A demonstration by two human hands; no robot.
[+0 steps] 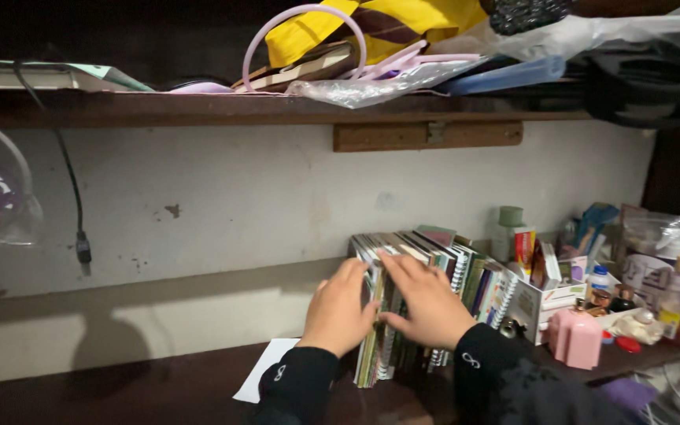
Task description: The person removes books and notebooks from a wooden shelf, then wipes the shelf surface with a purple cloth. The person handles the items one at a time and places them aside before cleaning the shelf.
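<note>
A row of thin books and spiral notebooks (434, 264) stands upright on a dark wooden desk (135, 389), leaning to the left against the wall. My left hand (340, 308) presses flat against the outermost books at the left end of the row. Just to its right, my right hand (426, 299) lies on the book edges with fingers spread, its thumb tucked between two books. Both arms wear black sleeves. Neither hand has lifted a book out.
A white sheet of paper (265, 379) lies on the desk left of the books. A pink container (575, 338), bottles and small boxes crowd the right side. A wooden shelf (198, 106) overhead carries bags and a pink hoop. A black cable (75, 206) hangs down the wall.
</note>
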